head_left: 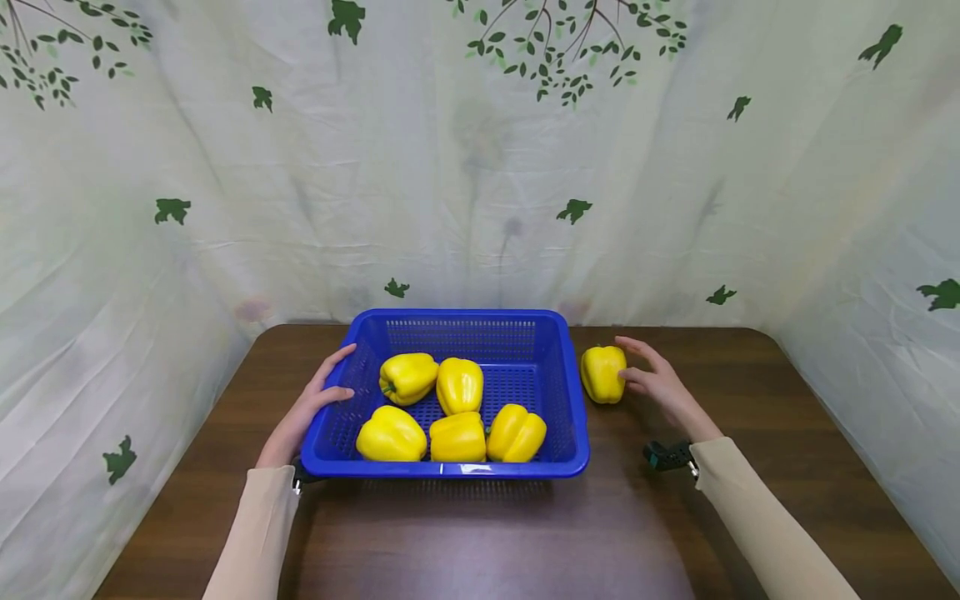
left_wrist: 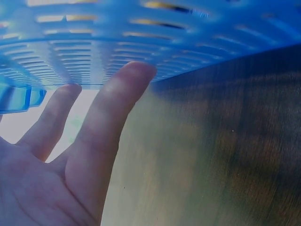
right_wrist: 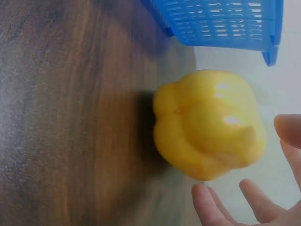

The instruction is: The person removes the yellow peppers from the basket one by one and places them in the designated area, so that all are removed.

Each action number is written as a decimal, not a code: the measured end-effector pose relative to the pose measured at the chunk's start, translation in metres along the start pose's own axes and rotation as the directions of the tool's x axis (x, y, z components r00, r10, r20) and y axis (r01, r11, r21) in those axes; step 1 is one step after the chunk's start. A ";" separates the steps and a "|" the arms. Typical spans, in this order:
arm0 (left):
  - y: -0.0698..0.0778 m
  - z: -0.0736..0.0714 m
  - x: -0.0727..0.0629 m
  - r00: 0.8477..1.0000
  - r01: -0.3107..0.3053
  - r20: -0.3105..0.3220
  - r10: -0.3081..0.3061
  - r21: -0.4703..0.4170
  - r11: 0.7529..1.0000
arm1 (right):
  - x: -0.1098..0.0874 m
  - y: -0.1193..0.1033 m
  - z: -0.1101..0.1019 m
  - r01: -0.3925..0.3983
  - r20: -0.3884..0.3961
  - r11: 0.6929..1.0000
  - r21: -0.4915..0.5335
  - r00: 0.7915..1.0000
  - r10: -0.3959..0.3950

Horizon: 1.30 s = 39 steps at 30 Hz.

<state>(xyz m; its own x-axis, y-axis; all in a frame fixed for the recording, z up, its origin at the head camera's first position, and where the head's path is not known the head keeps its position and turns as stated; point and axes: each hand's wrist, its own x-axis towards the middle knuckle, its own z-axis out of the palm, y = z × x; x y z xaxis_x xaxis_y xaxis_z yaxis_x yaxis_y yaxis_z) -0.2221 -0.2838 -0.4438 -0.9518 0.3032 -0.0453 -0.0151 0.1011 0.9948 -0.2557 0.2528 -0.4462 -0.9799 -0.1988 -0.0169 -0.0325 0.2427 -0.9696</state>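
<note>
A blue plastic basket (head_left: 577, 417) stands mid-table with several yellow bell peppers (head_left: 460, 387) inside. At its left side my left hand (head_left: 315, 400) holds the rim, thumb over the edge. In the left wrist view, two fingers (left_wrist: 106, 122) of that hand reach up to the slotted outer wall. One more yellow bell pepper (head_left: 603, 375) stands on the table just right of the basket. My right hand (head_left: 663, 387) is at this pepper's right side, fingers spread and thumb apart. The right wrist view shows a small gap between fingertips (right_wrist: 202, 193) and pepper (right_wrist: 211, 125).
The dark brown wooden table (head_left: 480, 542) has rounded far corners. A pale curtain (head_left: 480, 208) with green leaf patterns hangs behind it and along both sides. A dark strap (head_left: 667, 455) circles the right wrist.
</note>
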 end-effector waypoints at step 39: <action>0.000 0.000 0.003 0.999 -0.037 -0.007 0.037 -0.016 0.999 | -0.006 -0.075 0.037 0.134 0.087 0.990 0.038 0.987 -0.137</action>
<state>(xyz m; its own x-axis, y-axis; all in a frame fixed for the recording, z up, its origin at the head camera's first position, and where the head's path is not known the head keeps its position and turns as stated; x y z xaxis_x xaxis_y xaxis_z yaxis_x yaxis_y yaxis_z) -0.2247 -0.2834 -0.4442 -0.9539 0.3002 -0.0075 0.0155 0.0743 0.9971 -0.2401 0.2010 -0.3819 -0.9452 -0.3123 0.0949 -0.1561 0.1773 -0.9717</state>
